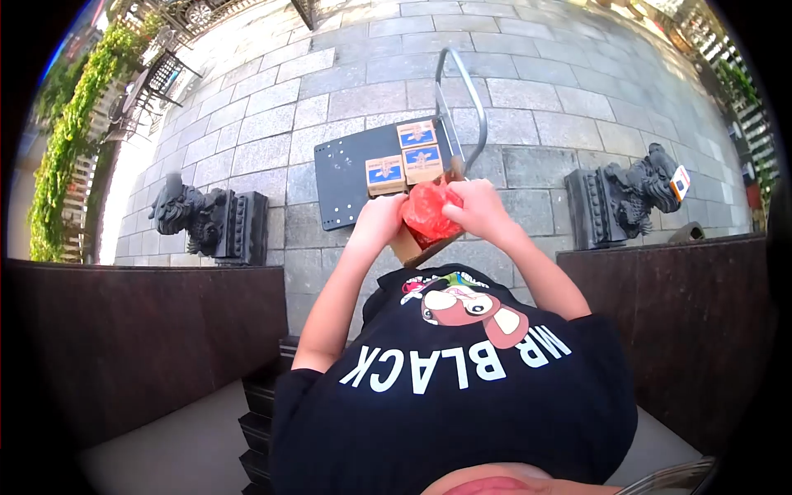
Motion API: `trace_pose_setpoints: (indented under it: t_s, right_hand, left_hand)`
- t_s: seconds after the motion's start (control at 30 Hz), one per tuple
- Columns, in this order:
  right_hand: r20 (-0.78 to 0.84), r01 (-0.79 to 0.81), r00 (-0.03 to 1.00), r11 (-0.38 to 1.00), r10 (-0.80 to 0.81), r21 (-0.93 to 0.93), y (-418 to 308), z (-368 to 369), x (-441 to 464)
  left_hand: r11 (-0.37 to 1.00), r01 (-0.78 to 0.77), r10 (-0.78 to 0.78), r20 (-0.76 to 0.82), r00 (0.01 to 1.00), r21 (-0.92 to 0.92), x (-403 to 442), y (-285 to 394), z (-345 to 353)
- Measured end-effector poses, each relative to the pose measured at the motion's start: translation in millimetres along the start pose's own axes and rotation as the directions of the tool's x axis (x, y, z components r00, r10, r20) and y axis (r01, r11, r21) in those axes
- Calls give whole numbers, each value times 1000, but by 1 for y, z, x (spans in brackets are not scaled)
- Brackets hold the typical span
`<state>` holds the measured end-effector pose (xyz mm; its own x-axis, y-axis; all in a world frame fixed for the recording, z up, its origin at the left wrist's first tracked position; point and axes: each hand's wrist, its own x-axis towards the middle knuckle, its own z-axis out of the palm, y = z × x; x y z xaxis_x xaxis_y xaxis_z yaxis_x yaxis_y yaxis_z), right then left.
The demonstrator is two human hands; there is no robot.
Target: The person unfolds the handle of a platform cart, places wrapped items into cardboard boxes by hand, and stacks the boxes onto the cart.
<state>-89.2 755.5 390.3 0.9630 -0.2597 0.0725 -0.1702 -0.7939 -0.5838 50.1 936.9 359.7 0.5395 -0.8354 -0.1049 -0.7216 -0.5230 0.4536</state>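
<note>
A red plastic bag point(431, 209) is between my two hands, over an open cardboard box point(407, 247). My left hand point(382, 218) is closed at the bag's left side, and my right hand point(477, 206) grips its upper right part. Just beyond them, a flat black cart point(340, 183) carries small cardboard boxes with blue labels: one at the left point(385, 174), one at the right point(422, 162) and one behind it point(415, 134). The bag hides most of the open box's inside.
The cart's metal handle point(474, 99) rises at its right end. Dark stone lion statues stand at left point(216, 219) and right point(615, 198). Dark brown panels flank my body at left point(148, 330) and right point(685, 305). Black steps point(257, 429) lie at lower left.
</note>
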Motion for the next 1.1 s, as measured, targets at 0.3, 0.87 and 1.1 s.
trace_pose_setpoints:
  t_s: [0.3,0.87,1.1]
  right_hand:
    - [-328,186,941,935,-82,300,25,-44,-18]
    - [-668,624,722,588,-183,514,49,-137,-78]
    - [-215,496,868,811,-449,311,-5,-155,-89]
  left_hand:
    - [981,10,20,-152,988,192,-3,57,-30]
    - [959,34,93,-422,902,283,-34,120,-63]
    - [907,37,141,-387,911,419,-33,138,-61]
